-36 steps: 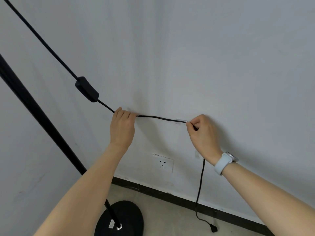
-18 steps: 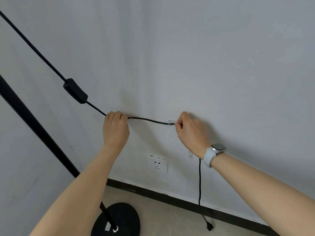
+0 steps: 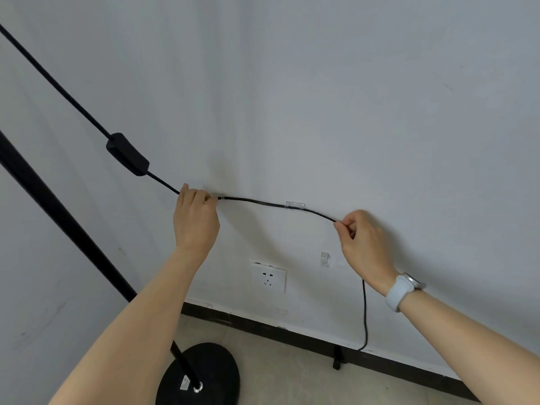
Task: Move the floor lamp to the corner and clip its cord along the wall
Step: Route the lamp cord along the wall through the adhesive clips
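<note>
Now both hands pinch cord w/ closed grip; socket below.

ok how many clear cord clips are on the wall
3 visible. One beside the left hand at the cord; one mid-span holding the cord; one empty, lower, right of the wall socket. The hands may hide more.

Cord run, wall by corner
Cord passes thru clip btwn left hand & right hand; socket below; lamp base on floor, lower left.
</note>
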{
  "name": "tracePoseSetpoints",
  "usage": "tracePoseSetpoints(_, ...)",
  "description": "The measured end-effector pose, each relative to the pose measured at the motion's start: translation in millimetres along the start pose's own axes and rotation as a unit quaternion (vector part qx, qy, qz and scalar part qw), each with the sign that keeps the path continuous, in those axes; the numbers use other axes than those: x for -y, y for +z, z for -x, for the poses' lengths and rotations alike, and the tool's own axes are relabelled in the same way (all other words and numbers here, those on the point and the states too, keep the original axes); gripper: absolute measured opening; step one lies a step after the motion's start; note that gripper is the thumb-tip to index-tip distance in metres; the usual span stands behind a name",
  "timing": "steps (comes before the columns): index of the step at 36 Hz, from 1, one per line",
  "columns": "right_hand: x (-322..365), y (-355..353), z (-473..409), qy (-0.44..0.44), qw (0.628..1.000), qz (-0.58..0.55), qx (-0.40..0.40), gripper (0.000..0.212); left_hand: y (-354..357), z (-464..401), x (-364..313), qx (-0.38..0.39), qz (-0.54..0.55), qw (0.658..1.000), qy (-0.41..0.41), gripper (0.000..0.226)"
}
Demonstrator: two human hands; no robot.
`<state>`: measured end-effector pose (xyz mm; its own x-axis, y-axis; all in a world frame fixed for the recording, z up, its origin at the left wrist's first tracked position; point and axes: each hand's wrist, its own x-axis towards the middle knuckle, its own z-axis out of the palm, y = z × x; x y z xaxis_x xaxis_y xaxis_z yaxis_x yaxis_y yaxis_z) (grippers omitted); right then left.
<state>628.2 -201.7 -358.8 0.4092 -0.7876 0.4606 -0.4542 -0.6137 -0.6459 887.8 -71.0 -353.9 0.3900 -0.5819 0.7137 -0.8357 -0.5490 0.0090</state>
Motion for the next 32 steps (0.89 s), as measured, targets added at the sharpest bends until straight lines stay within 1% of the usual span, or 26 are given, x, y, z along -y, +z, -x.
tracePoseSetpoints(4, 8, 5, -5, -0.012, 1.0, 0.009, -0.015, 0.017, 2, 5, 0, 0.008, 0.017, 1.0, -0.019, 0.028)
tracePoseSetpoints(7, 13, 10, -7, -0.022, 0.999, 0.022, -0.008, 0.019, 1, 9, 2, 0.011, 0.029, 0.999, -0.038, 0.029)
tracePoseSetpoints(12, 11, 17, 0, -0.038, 0.999, 0.034, 0.001, 0.018, -7, 17, -11, -0.018, 0.056, 0.998, -0.033, 0.032)
tracePoseSetpoints(14, 10, 19, 2, -0.039, 0.999, 0.028, -0.003, 0.018, -9, 23, -27, -0.037, 0.074, 0.997, -0.006, 0.032)
tracePoseSetpoints(18, 6, 24, 2, -0.038, 0.999, -0.002, 0.002, 0.014, -6, 31, -72, -0.068, 0.118, 0.985, 0.109, 0.041)
tracePoseSetpoints(21, -1, 25, 2, -0.037, 0.997, -0.046, 0.039, 0.004, -2, 28, -105, -0.079, 0.132, 0.974, 0.168, 0.045)
tracePoseSetpoints(22, -4, 25, 2, -0.032, 0.996, -0.064, 0.057, 0.01, -1, 26, -113, -0.081, 0.132, 0.971, 0.183, 0.044)
tracePoseSetpoints(24, -11, 23, 4, -0.014, 0.991, -0.101, 0.09, 0.018, 4, 21, -122, -0.083, 0.129, 0.967, 0.201, 0.041)
tracePoseSetpoints(27, -20, 19, 7, 0.024, 0.979, -0.169, 0.115, 0.023, 7, 13, -126, -0.093, 0.118, 0.968, 0.202, 0.033)
tracePoseSetpoints(28, -22, 19, 7, 0.035, 0.975, -0.183, 0.12, 0.023, 7, 10, -126, -0.094, 0.115, 0.968, 0.203, 0.031)
tracePoseSetpoints(32, -34, 22, 15, 0.063, 0.959, -0.236, 0.142, 0.01, 10, 2, -132, -0.102, 0.107, 0.967, 0.206, 0.027)
